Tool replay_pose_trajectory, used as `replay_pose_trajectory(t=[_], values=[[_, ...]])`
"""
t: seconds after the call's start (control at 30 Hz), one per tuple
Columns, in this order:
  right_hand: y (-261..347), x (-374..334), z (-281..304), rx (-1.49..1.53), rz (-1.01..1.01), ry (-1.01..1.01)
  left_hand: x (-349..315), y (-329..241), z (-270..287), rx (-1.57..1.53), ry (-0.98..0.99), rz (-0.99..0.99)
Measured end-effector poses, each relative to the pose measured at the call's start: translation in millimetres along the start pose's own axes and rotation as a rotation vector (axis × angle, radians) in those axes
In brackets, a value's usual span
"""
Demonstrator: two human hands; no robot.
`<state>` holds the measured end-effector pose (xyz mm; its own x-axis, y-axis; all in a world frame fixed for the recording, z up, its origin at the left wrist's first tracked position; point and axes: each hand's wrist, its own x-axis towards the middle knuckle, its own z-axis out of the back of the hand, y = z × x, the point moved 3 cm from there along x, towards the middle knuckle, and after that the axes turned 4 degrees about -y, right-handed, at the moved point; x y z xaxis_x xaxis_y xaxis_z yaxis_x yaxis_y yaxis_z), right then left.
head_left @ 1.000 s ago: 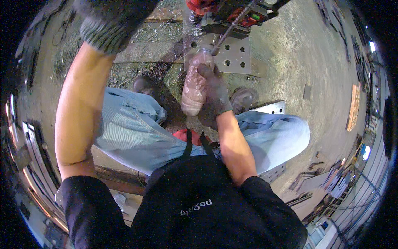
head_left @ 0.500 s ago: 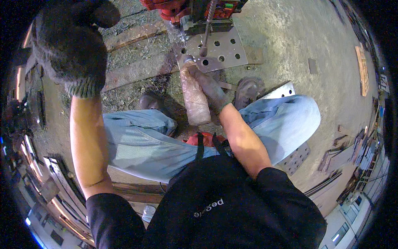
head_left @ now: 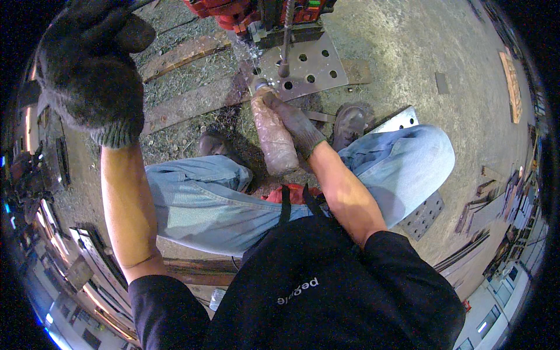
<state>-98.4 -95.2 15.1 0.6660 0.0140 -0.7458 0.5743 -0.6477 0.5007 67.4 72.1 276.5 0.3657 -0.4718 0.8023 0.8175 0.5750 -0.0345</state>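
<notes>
My right hand [head_left: 294, 122], in a dark work glove, is wrapped round a grimy, brownish plastic bottle [head_left: 275, 137]. The bottle tilts, its neck pointing away from me at a perforated metal plate [head_left: 324, 67]. Over that plate stands a red and black drilling machine [head_left: 233, 14], and a rod-like lever [head_left: 286, 38] with a dark knob hangs from it. Bright shavings or drops of liquid show under the machine's left part, near the bottle's neck. Raised at the upper left is my gloved left hand [head_left: 90, 76], its fingers curled; what they grip is hidden, though a dark bar shows beside them.
Metal shavings [head_left: 181, 119] litter the floor round long flat strips [head_left: 192, 105]. My boots [head_left: 353, 122] are close to the plate. Another perforated plate [head_left: 399, 121] lies by my right knee. Stacked metal pieces [head_left: 507, 204] are at the right, and long bars [head_left: 96, 256] at the left.
My left hand has shifted slightly down and left in the picture. The right hand still holds the bottle near the plate; the whole view has shifted a little.
</notes>
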Motion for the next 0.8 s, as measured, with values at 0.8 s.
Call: replay_pose_trajectory(t=[0.8], values=[[-15.0, 32.7, 16.8, -0.246, 0.248, 0.006, -4.8, -6.3, -3.8, -0.002, -0.024, 0.113]])
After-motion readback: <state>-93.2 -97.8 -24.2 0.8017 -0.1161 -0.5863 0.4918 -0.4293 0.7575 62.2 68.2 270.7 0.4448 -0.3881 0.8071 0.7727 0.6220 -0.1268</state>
